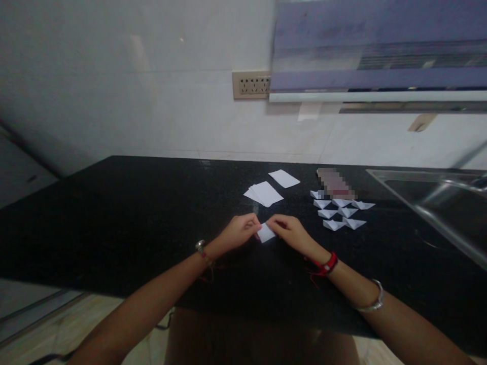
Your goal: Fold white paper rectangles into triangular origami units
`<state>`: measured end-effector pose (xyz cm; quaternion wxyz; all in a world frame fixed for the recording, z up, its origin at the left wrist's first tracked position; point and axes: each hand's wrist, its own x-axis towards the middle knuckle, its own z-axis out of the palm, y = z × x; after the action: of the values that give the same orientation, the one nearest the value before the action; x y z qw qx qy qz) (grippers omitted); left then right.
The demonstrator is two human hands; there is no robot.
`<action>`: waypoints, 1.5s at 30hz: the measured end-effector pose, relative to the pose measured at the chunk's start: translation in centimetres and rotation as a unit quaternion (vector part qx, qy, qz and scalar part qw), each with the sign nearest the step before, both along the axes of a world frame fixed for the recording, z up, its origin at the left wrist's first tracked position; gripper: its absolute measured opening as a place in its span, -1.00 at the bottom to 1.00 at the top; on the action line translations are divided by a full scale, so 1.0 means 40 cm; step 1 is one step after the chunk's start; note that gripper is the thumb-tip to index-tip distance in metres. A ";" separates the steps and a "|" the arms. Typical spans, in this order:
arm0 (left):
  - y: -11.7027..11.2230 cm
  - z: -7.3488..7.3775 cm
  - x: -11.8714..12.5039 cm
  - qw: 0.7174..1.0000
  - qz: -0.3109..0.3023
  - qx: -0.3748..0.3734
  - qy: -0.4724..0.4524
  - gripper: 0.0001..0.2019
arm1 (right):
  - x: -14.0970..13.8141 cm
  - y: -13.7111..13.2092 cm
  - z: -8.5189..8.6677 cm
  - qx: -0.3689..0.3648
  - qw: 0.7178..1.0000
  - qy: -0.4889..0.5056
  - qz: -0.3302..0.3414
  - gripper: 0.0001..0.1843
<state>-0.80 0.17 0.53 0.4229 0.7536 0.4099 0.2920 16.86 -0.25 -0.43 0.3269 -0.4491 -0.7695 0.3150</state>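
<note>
A small folded piece of white paper [267, 233] is between my two hands, over the dark countertop [152, 213]. My left hand [243, 229] pinches its left corner between thumb and fingers. At the upper right edge, my right hand [289, 230] grips it with the fingers curled in. Just beyond my hands lies a fanned stack of white paper sheets [265, 193]. Another white sheet or thin stack [284, 178] rests behind it. To the right, several folded white paper shapes [335, 224] with pointed ends stand grouped together.
A blurred-out flat pinkish object [335, 183] lies behind the folded shapes. A metal sink [429, 188] is set into the counter on the right. The tiled wall carries a socket panel [253, 85], and a purple sheet-like covering [323, 45] hangs beside it.
</note>
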 end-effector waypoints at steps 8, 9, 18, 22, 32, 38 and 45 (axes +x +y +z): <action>0.009 -0.008 0.004 0.999 -0.016 -0.036 -0.037 -0.86 | -0.006 -0.002 0.001 0.053 0.998 0.008 -0.022 -0.77; 0.010 -0.011 0.003 0.999 -0.013 -0.033 -0.035 -0.86 | -0.004 0.000 -0.002 0.043 0.999 0.010 -0.011 -0.76; 0.005 -0.013 0.004 0.999 -0.025 -0.008 -0.023 -0.85 | -0.014 -0.009 0.005 0.037 0.999 -0.012 -0.002 -0.84; 0.008 -0.013 0.006 0.999 -0.015 -0.004 -0.032 -0.84 | -0.021 -0.014 0.009 0.043 0.998 -0.011 -0.033 -0.84; 0.007 -0.013 0.004 1.000 0.015 0.002 -0.027 -0.88 | -0.002 -0.001 0.002 0.012 0.999 -0.032 -0.025 -0.79; 0.013 -0.022 0.003 0.997 0.054 -0.015 -0.059 -0.89 | -0.004 -0.002 0.002 -0.020 0.999 0.006 -0.027 -0.85; 0.022 -0.043 0.002 0.989 0.030 -0.079 -0.123 -0.87 | 0.010 0.012 -0.010 -0.104 0.989 0.103 0.003 -0.85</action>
<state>-0.73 1.06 -1.21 0.5191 0.6634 0.3991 0.3621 17.24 0.23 -0.85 0.3548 -0.4437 -0.6961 0.4390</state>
